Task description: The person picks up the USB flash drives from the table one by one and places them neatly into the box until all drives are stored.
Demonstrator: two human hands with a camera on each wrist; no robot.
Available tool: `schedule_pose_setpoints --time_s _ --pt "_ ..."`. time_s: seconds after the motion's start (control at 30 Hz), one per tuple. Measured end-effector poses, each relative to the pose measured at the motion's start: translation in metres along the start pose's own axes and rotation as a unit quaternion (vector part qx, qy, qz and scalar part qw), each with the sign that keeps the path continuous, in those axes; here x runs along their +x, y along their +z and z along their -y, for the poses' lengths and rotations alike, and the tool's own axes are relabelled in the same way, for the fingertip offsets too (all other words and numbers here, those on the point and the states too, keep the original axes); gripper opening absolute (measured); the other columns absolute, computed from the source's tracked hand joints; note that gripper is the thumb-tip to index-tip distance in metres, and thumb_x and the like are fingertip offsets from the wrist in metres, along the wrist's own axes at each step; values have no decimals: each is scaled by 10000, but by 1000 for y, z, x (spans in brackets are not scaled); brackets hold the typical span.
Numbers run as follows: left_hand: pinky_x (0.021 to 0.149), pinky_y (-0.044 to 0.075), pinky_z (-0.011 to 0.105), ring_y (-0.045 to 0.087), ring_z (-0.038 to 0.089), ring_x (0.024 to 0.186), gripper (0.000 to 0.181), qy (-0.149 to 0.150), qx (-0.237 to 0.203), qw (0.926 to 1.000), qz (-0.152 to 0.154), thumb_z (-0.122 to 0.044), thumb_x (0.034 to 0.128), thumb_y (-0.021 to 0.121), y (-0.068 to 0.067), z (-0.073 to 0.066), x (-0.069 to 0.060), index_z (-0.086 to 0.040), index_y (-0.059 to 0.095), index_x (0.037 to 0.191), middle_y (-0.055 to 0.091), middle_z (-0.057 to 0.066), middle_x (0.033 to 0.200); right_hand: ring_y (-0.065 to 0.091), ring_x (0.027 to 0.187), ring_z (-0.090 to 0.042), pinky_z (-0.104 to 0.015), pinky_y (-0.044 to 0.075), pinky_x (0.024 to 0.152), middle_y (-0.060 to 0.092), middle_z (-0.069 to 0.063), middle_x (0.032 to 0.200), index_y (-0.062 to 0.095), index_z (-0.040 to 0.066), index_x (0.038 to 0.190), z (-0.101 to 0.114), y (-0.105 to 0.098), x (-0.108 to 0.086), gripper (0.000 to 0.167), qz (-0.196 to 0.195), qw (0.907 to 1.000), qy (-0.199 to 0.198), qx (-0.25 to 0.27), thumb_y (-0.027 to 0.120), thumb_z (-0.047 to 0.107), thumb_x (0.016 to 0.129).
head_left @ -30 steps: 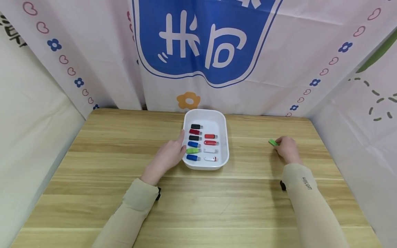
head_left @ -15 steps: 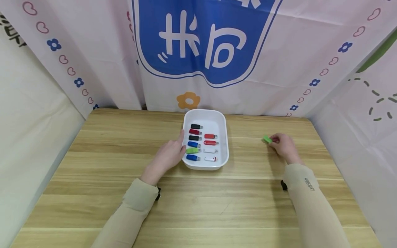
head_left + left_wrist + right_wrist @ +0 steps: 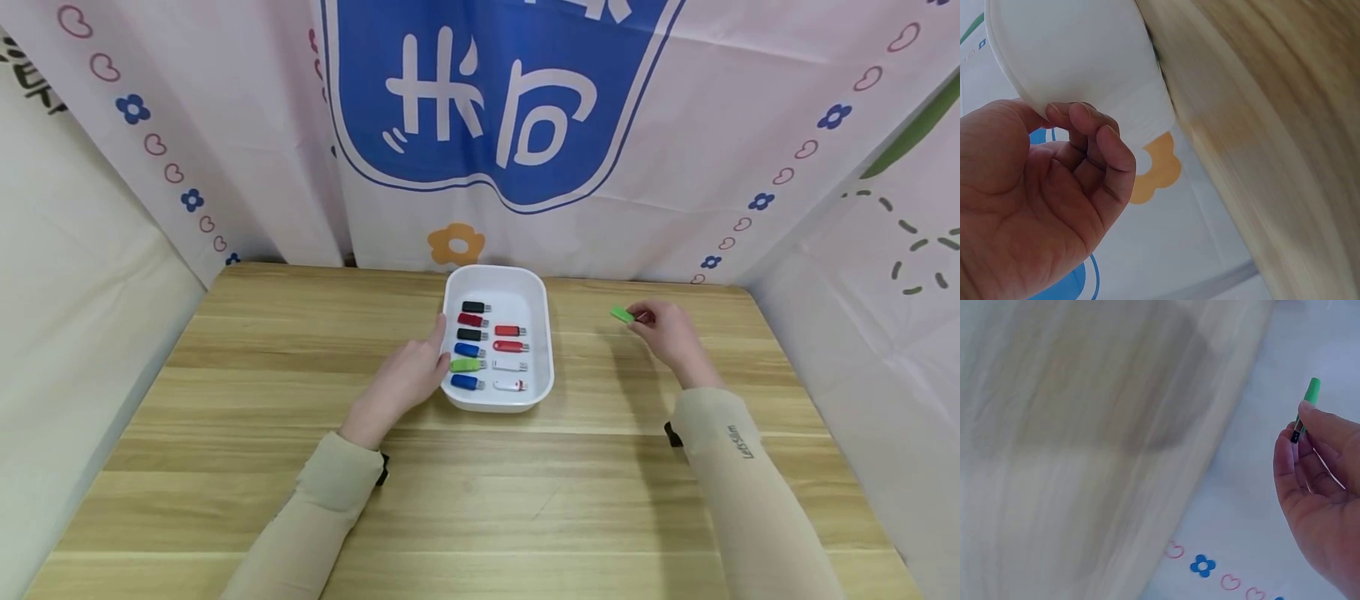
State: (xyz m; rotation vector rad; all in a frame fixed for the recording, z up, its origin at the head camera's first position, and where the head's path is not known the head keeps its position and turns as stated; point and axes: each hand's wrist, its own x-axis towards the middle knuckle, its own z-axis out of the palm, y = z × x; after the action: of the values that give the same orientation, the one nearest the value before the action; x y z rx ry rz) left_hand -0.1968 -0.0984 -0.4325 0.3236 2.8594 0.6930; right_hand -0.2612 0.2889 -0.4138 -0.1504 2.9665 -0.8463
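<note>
A white plastic tray (image 3: 498, 407) stands at the back middle of the table, holding several USB flash drives in two columns. My left hand (image 3: 405, 377) grips its left rim; in the left wrist view the curled fingers (image 3: 1110, 150) of that hand lie against the outer wall. Right of the tray, my right hand (image 3: 670, 333) pinches a bright green USB flash drive (image 3: 622, 314) above the tabletop. In the right wrist view the green flash drive (image 3: 1313, 391) sticks up between thumb and fingers, its dark metal plug end pointing down.
Inside the tray lie black, red, blue and lime green drives (image 3: 468, 364) on the left, with red and white drives (image 3: 510, 384) on the right. The wooden table (image 3: 510, 508) ends at a printed curtain (image 3: 600, 242) behind the tray.
My right hand has lifted the green flash drive from the table and carried it left and away from me, nearer the tray. The left hand and tray stay put.
</note>
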Motion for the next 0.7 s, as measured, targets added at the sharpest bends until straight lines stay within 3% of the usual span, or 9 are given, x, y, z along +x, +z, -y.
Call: schedule_pose_setpoints --time_s 0.23,0.7 --pt "453 399 245 452 148 445 689 10 -6 10000 -14 -239 1045 505 0 0 -1 -52 145 1602 520 38 605 622 925 -316 -415 505 825 682 -232 1067 660 -46 1212 21 6 7 274 -263 9984 -488 131 635 55 959" --pt "453 408 243 466 152 451 696 10 -6 10000 -8 -239 1044 511 -1 -2 -1 -45 141 1601 527 42 615 646 1009 -336 -461 545 914 680 -205 1119 664 -31 1219 60 29 16 276 -206 9953 -851 423 638 43 955"
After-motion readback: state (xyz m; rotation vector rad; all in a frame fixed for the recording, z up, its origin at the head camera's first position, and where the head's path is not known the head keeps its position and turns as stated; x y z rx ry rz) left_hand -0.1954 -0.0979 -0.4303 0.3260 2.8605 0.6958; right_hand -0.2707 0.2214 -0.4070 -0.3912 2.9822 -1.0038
